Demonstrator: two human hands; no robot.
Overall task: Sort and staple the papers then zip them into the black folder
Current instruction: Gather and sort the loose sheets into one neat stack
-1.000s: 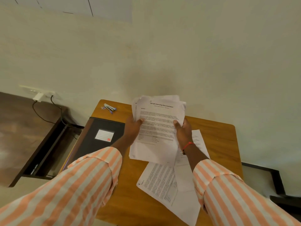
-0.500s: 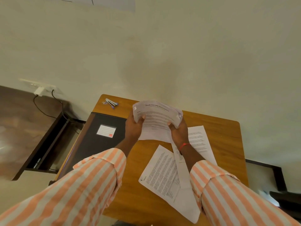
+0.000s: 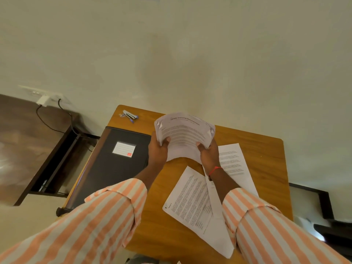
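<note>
A stack of printed papers [image 3: 183, 133] stands on its lower edge above the wooden table [image 3: 266, 149], its top bent back. My left hand [image 3: 158, 151] grips the stack's left side with the thumb on the front. My right hand [image 3: 208, 153] grips its right side the same way. Two loose printed sheets lie flat under my right forearm: a near sheet [image 3: 192, 199] and a far sheet [image 3: 232, 161]. The black folder [image 3: 114, 168] with a white label lies shut at the table's left. A small stapler [image 3: 129, 114] rests at the far left corner.
A pale wall stands right behind the table. A dark low bench [image 3: 28, 149] sits to the left, with a wall socket, plug and black cable [image 3: 55, 119] above it. A dark frame [image 3: 323, 199] shows at the right, past the table edge.
The stack dropped from held up facing me down to the table on its lower edge, its top curling back. Both hands kept their grip on its sides.
</note>
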